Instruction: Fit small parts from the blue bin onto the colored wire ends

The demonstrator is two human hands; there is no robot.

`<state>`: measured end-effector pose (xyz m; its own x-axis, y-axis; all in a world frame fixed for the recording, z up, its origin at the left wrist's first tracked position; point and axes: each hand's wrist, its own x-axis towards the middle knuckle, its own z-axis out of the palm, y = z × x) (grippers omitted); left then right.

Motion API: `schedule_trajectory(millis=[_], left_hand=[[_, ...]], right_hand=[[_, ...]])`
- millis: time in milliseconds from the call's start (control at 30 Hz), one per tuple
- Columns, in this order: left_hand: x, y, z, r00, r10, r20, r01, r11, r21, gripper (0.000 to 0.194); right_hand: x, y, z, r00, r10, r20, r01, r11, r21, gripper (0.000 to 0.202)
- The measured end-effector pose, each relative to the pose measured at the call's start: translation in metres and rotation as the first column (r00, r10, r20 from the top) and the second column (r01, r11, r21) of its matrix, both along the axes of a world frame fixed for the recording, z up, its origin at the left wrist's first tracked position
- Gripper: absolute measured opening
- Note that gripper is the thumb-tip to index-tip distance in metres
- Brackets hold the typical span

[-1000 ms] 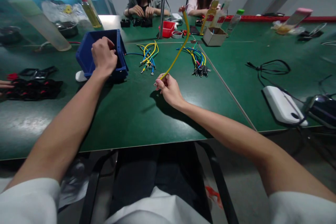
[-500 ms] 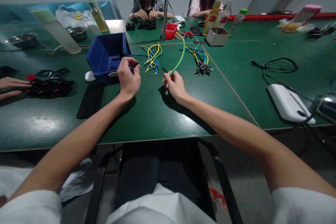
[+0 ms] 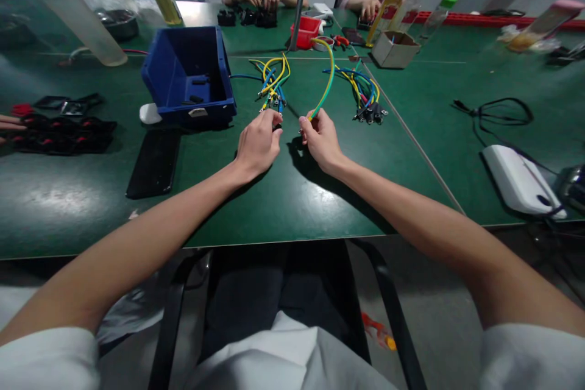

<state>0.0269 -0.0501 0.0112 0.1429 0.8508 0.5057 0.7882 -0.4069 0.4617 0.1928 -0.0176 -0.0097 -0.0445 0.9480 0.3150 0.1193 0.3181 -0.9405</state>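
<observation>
My right hand (image 3: 321,139) pinches a yellow-green wire (image 3: 329,82) near its lower end, and the wire arcs up and away from me. To its left, my left hand (image 3: 258,144) is closed with fingertips together around a small dark piece, mostly hidden by the fingers. The hands are a short way apart. Just beyond my left hand lies a loose bunch of yellow, green and blue wires (image 3: 274,76) with metal ends. A second bunch (image 3: 361,85), with black-sleeved ends (image 3: 370,113), lies beyond my right hand. A blue bin (image 3: 189,76) holds a few small black pieces.
A black phone (image 3: 154,163) lies near the blue bin. Farther back are a red box (image 3: 305,32), a metal pole (image 3: 299,3), a cardboard box (image 3: 395,49) and bottles. A white device (image 3: 521,180) with a cable sits right. Two people sit opposite; another person's hand shows far left.
My left hand has moved right, away from the blue bin, toward my right hand, carrying a small dark piece. My right hand still holds the wire. The view has shifted slightly.
</observation>
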Motion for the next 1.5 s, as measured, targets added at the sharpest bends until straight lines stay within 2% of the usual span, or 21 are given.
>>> schedule_trajectory(millis=[167,433,700,967,1200,1500], left_hand=[[-0.001,-0.004,-0.001,0.998,-0.039,-0.04,0.038,0.998,-0.045,0.019],[0.0,-0.009,0.002,0.997,-0.025,-0.067,0.022,0.999,-0.045,0.018],[0.003,-0.016,-0.004,0.984,-0.175,0.018,0.176,0.984,-0.043,0.019],[0.005,-0.016,-0.002,0.982,-0.189,0.017,0.19,0.98,-0.057,0.013],[0.006,-0.017,0.005,0.984,-0.174,0.037,0.176,0.984,-0.037,0.013],[0.003,-0.016,0.001,0.978,-0.205,0.044,0.208,0.977,-0.054,0.013]], right_hand=[[0.0,-0.003,0.003,0.999,0.008,0.037,-0.008,1.0,0.008,0.034],[-0.001,-0.006,0.005,0.995,0.043,0.086,-0.047,0.998,0.048,0.033],[0.002,-0.007,0.008,0.997,0.067,0.033,-0.067,0.998,0.0,0.036],[0.004,-0.004,0.004,0.997,0.072,-0.012,-0.072,0.997,-0.018,0.038],[0.006,-0.008,0.012,0.994,0.109,0.009,-0.109,0.994,0.004,0.036],[0.006,-0.011,0.016,0.992,0.123,0.024,-0.123,0.992,-0.001,0.036]])
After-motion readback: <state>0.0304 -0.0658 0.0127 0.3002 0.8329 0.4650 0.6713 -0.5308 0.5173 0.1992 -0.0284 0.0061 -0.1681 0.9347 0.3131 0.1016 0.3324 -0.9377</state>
